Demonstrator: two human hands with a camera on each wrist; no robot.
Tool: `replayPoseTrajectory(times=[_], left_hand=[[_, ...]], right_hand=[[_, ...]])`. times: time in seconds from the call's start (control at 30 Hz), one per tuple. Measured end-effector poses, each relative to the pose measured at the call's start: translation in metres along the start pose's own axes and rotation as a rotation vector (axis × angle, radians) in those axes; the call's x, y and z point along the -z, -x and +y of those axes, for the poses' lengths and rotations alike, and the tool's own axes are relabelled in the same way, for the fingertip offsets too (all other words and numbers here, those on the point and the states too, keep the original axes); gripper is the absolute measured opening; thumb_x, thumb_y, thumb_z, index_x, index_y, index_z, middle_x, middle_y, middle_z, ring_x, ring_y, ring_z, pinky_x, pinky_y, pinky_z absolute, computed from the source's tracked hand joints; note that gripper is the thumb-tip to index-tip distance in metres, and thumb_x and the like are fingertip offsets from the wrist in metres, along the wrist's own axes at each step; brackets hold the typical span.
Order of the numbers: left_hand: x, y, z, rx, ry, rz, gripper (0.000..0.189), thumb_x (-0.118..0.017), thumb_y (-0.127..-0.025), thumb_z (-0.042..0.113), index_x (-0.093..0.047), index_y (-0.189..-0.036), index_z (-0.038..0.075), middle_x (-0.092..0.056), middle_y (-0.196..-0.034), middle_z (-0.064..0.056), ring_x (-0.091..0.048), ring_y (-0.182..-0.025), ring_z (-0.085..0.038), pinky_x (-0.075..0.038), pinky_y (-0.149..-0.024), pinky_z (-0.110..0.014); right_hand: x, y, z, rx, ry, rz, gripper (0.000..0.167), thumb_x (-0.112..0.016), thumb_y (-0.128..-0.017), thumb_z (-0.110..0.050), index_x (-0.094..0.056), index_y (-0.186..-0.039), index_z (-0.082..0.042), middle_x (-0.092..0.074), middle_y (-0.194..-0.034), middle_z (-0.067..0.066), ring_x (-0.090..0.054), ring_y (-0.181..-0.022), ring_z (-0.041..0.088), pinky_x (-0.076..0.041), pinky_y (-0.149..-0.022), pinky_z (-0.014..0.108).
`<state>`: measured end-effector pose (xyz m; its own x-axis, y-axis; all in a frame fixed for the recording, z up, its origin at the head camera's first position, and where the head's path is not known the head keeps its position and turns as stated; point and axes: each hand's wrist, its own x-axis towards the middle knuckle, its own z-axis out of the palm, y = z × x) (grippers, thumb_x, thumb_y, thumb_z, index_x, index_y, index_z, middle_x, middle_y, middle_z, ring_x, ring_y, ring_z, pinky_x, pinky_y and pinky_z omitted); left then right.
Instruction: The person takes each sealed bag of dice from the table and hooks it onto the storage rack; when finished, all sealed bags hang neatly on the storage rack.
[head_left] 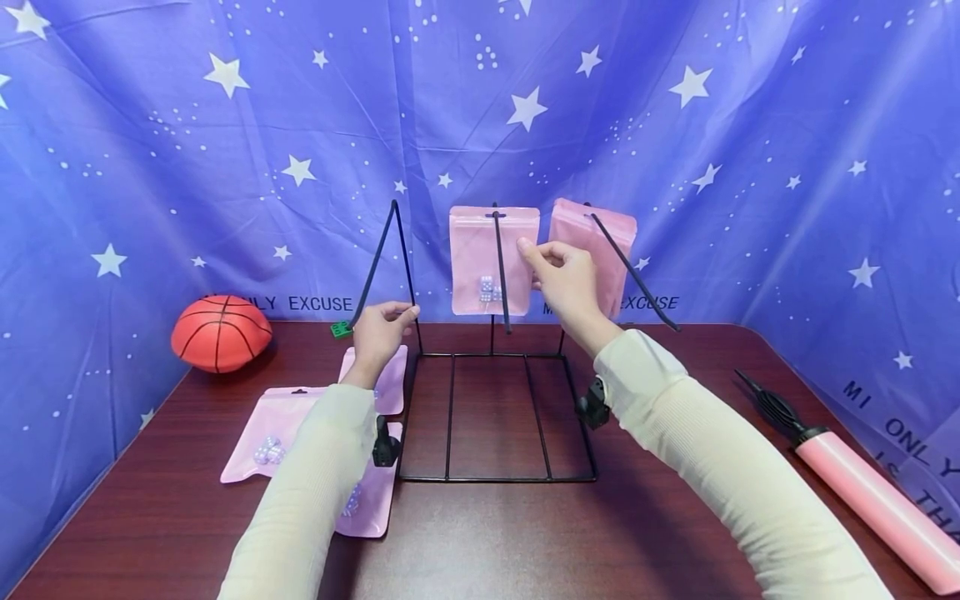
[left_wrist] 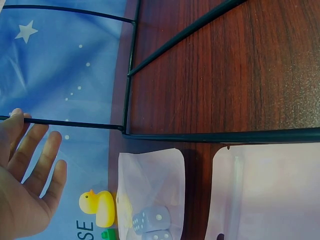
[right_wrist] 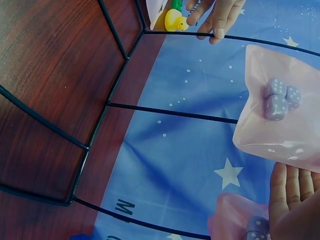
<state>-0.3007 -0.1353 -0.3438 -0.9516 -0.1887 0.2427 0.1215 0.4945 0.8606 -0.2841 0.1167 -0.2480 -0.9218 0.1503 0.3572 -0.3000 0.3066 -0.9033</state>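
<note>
A black wire display rack (head_left: pixel 498 480) stands on the table, with hooks sticking out towards me. From its middle hook hangs a pink zip pouch (head_left: pixel 471 250) with dice (head_left: pixel 487 287) showing through it. My right hand (head_left: pixel 567 279) pinches this pouch at its right edge, thumb in front. A second pink pouch (head_left: pixel 618 237) hangs on the right hook, partly behind that hand. On the left, the hook bears no pouch, and my left hand (head_left: pixel 378 337) pinches the rack's left upright (left_wrist: pixel 75 123) between thumb and fingers.
Several pink pouches with dice, one of them this pouch (head_left: pixel 251 421), lie left of the rack, partly under my left arm. Behind them are a yellow toy duck (left_wrist: pixel 103 209) and a green block (head_left: pixel 341 329). A small basketball (head_left: pixel 221 335) sits far left; a pink hand pump (head_left: pixel 873 492) lies right.
</note>
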Motion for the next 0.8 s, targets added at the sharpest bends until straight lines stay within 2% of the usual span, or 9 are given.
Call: replayPoseTrajectory(times=[0.23,0.5,0.6,0.8], left_hand=[[0.0,0.0,0.0,0.01,-0.004,-0.004,0.03,-0.069,-0.099,0.024,-0.075,-0.118,0.002,-0.075,-0.105,-0.018,-0.075,-0.09,-0.031,-0.05,-0.064,-0.022],[0.0,0.001,0.0,0.024,-0.012,-0.009,0.031,-0.068,-0.099,0.027,-0.075,-0.119,0.004,-0.075,-0.107,-0.017,-0.075,-0.093,-0.03,-0.054,-0.072,-0.03],[0.0,0.001,0.0,0.019,-0.012,-0.009,0.03,-0.069,-0.099,0.025,-0.075,-0.119,0.003,-0.075,-0.107,-0.017,-0.075,-0.093,-0.031,-0.055,-0.073,-0.032],[0.0,0.001,0.001,0.011,-0.011,-0.012,0.031,-0.068,-0.1,0.025,-0.074,-0.12,0.003,-0.075,-0.107,-0.018,-0.075,-0.093,-0.031,-0.055,-0.074,-0.032]], right_hand=[[0.002,0.001,0.001,0.031,0.048,-0.012,0.042,-0.069,-0.098,-0.04,-0.075,-0.104,0.001,-0.075,-0.093,0.017,-0.07,-0.075,0.015,-0.06,-0.078,0.038],[0.004,0.002,0.001,0.07,0.107,-0.018,0.039,-0.068,-0.099,-0.038,-0.075,-0.11,-0.002,-0.076,-0.098,0.017,-0.075,-0.084,0.029,-0.051,-0.061,0.02],[0.006,0.002,0.0,0.097,0.109,-0.018,0.037,-0.068,-0.099,-0.036,-0.074,-0.11,-0.001,-0.076,-0.097,0.017,-0.074,-0.081,0.025,-0.05,-0.059,0.019],[0.01,0.004,-0.002,0.124,0.076,-0.03,0.034,-0.07,-0.098,-0.033,-0.073,-0.11,-0.001,-0.075,-0.094,0.017,-0.062,-0.066,0.008,-0.053,-0.057,0.022]])
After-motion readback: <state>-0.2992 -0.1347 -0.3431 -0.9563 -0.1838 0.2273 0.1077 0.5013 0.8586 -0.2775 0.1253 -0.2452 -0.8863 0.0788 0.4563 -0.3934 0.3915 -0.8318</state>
